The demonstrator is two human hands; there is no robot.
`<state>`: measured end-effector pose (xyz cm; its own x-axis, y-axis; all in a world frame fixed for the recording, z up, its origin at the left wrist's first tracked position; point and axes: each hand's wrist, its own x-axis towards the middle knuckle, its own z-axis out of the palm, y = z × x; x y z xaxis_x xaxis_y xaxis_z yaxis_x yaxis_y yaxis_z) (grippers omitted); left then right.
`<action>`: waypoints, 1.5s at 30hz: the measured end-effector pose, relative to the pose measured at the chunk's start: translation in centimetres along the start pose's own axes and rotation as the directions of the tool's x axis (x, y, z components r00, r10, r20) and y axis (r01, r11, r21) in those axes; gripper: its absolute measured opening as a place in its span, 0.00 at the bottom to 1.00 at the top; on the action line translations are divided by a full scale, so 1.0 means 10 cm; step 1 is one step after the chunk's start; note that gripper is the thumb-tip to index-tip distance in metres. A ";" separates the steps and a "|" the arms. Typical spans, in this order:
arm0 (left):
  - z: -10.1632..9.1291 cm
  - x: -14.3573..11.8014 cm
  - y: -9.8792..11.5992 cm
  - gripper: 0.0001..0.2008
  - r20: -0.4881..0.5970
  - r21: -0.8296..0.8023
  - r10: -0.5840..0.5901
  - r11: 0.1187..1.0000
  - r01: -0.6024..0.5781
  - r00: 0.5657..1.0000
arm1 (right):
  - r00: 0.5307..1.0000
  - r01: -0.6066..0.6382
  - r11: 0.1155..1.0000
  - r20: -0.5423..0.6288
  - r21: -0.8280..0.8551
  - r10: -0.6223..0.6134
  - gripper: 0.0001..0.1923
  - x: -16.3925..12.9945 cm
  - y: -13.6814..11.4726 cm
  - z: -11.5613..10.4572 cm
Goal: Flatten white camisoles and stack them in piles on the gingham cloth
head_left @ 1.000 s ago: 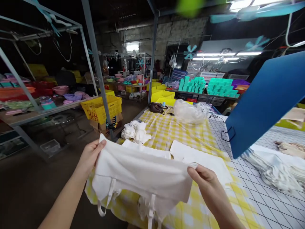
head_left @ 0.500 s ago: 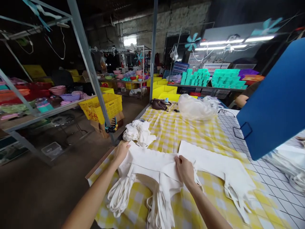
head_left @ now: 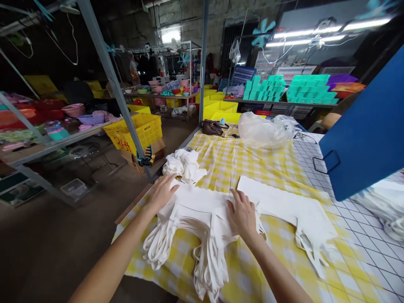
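A stack of white strappy tops (head_left: 198,206) lies flat in front of me, its bundled straps hanging toward me. My left hand (head_left: 162,193) rests on the stack's upper left corner, fingers stretched out. On the right side of the same stack lies my right hand (head_left: 243,212), open, with fingers spread and slightly bent. Another white top (head_left: 280,204) is laid out to the right, its straps toward me. Just beyond my left hand sits a crumpled heap of white cloth (head_left: 184,165).
A yellow checked cloth (head_left: 217,158) covers the table. Toward the back are a dark handbag (head_left: 213,127) and a clear plastic bag (head_left: 265,129). A blue board (head_left: 366,130) stands at the right. A metal post (head_left: 116,84) and a yellow crate (head_left: 148,128) are at the left.
Both hands have loosened from pinching the stack's upper edge; their fingers now lie spread on the fabric. The view has tilted down slightly.
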<state>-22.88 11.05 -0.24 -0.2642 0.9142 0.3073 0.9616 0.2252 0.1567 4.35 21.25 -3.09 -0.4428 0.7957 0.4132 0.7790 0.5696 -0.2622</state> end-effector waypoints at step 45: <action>-0.24 -1.79 0.35 0.14 -0.041 -0.531 -0.420 0.778 0.336 0.907 | 0.976 -0.162 0.839 0.211 0.520 0.057 0.11 -1.48 -0.49 -0.23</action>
<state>-14.97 -5.34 -2.99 -0.6462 0.7207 0.2510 0.6197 0.3036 0.7238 8.10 6.22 -5.96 -0.4811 0.8526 0.2039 0.4941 0.4558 -0.7403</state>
